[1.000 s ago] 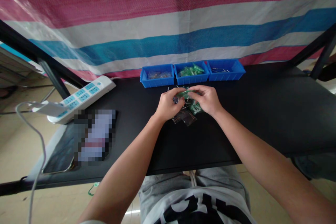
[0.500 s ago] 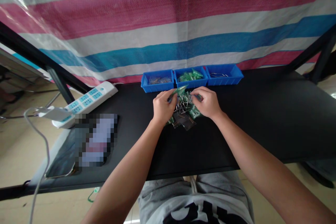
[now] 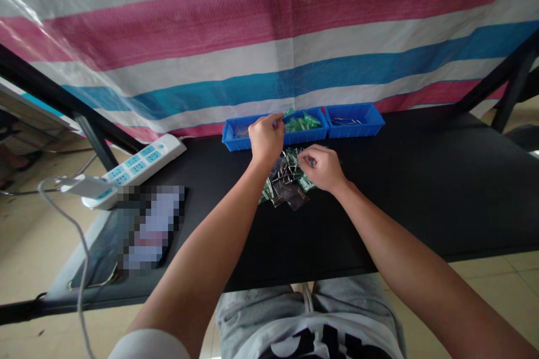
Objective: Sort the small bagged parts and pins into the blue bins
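My left hand (image 3: 266, 137) is closed, pinching a small green packet (image 3: 288, 113) at the near side of the middle blue bin (image 3: 309, 136). Several green packets (image 3: 304, 122) lie in that bin. Lower and to the right, my right hand (image 3: 322, 167) has its fingers pinched together at the edge of a mixed pile. Whatever sits between those fingertips is too small to make out. Loose metal pins (image 3: 289, 165), clear packets (image 3: 293, 193) and green packets (image 3: 266, 190) make up the pile. Part of it is hidden by my hands.
The left blue bin (image 3: 229, 139) holds clear packets, the right blue bin (image 3: 357, 130) a few metal pieces. On the left are a white power strip (image 3: 138, 165) with a plugged-in charger (image 3: 86, 186) and a blurred phone (image 3: 155, 227). A striped sheet (image 3: 269, 22) hangs behind the black table (image 3: 421, 190).
My left hand has moved up from the pile to the middle bin with the green packet. My right hand stays at the pile, slightly lower and further left.
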`<state>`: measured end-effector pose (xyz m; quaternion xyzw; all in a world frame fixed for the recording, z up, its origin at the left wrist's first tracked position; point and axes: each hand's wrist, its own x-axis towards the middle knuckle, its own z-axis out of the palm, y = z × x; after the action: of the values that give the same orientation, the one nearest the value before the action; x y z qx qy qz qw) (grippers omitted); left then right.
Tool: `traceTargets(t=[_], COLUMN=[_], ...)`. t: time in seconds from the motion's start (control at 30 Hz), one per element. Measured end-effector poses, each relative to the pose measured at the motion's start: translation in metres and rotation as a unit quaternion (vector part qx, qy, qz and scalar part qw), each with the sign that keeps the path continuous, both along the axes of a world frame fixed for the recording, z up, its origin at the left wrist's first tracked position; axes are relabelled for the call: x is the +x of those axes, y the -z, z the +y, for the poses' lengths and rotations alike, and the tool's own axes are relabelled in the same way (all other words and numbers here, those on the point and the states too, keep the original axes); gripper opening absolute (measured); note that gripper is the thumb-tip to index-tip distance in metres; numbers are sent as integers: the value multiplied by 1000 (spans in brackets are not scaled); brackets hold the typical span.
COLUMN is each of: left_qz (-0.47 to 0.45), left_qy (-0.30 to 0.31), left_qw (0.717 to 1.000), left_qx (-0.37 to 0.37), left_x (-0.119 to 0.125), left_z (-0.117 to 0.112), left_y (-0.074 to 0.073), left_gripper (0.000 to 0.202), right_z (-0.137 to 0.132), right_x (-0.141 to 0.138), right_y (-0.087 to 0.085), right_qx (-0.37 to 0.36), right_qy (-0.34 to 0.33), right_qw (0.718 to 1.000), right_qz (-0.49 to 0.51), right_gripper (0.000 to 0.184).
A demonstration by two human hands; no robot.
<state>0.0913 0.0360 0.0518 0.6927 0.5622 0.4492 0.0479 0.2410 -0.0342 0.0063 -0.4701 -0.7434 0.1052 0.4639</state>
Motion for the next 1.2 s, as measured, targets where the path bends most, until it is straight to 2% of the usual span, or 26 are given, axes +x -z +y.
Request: traceTargets(t=[0.1,0.23,0.37,0.47,0.63,0.73,0.9,1.07,1.2], left_qz=[2,44,92,82,120,113,51,-26,-82], left_qy=[-5,1,25,26,71,70,42,47,69], left_qw=[1000,998,994,995,986,988,996,998,994], left_qx=[-8,-45,-57,-51,-96,-74,-53,-40,-39], left_x=[12,23,27,26,20,14,-8,-38,-50], left_z=[15,23,15,4,-7,-15,-29,-29,-29], left_y=[0,11,22,24,26,22,20,37,49], left_gripper=[24,24,21,30,41,41,28,23,21], right_z=[0,-1,-2,-3,-3,-3,-2,1,0], right_x=[0,2,1,0,-1,-1,1,2,3], right_y=[0,-2,-3,-3,-3,-3,-1,1,0], right_qx=[-2,-15,-21,-32,-29,-17,-7,21,16], right_qy=[-1,1,-6,-6,-5,-10,-12,-2,7], right_qw=[1000,999,999,998,997,998,999,1000,1000], right_qz=[-6,-34,-44,-53,-67,-51,-30,-14,-13], right_gripper=[13,14,14,14,13,14,14,12,12])
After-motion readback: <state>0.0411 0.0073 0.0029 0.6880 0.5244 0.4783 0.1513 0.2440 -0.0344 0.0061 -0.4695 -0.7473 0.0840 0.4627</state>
